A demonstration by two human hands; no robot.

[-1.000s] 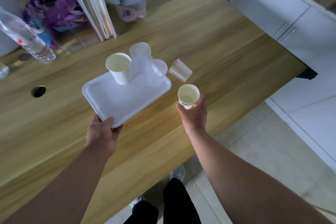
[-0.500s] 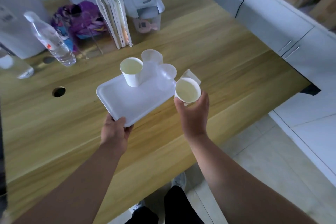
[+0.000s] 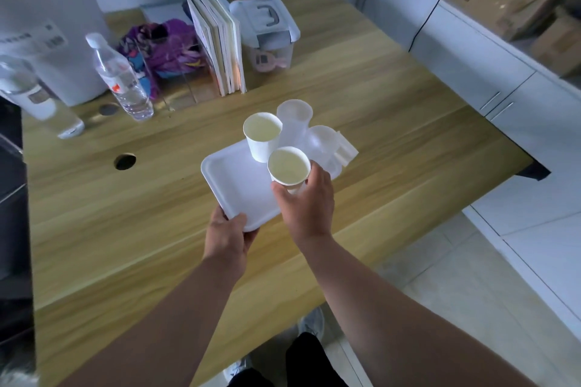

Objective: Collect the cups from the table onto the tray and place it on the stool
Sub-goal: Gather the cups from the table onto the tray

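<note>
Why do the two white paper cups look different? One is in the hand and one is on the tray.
The held paper cup is gripped by the right hand above the tray; the standing paper cup rests on the tray untouched. The held cup is nearer the camera, so it looks a bit bigger. Both are white, upright and open-topped.

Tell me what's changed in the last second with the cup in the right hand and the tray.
The right hand has carried its paper cup from beside the tray to over it, next to the standing paper cup; it still grips the cup. The left hand keeps holding the tray's near corner. The two clear cups on the tray and the tipped clear cup beyond it stayed put.
</note>
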